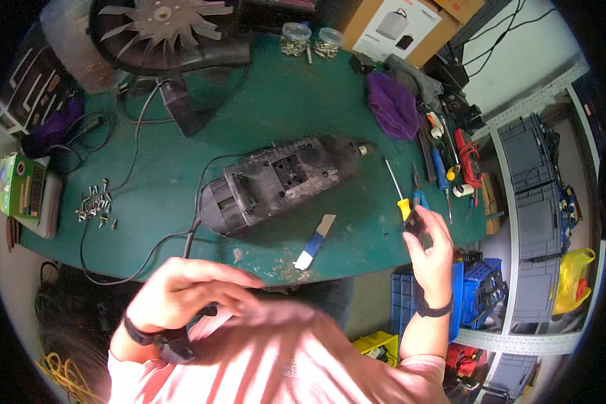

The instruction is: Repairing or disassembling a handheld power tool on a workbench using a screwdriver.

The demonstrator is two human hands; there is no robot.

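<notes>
My left hand (195, 289) hovers by the table's front edge at lower left, fingers loosely extended and slightly blurred, with nothing visible in them. My right hand (431, 256) pinches a small black part (415, 222) beside a yellow-handled screwdriver (402, 207) and blue-handled pliers (419, 199). A long black metal housing (242, 202) with a cable lies on its side across the middle of the green table (283, 94). A scraper-like blade with a blue and white handle (313, 244) lies in front of it. Loose screws (95, 202) are scattered at left.
A black fan assembly (161, 30), screw jars (295, 39) and a cardboard box (390, 30) line the back. A purple cloth (392, 104) and several tools (466, 155) lie at right. A green box (17, 185) is far left; shelving with grey bins (528, 222) stands far right.
</notes>
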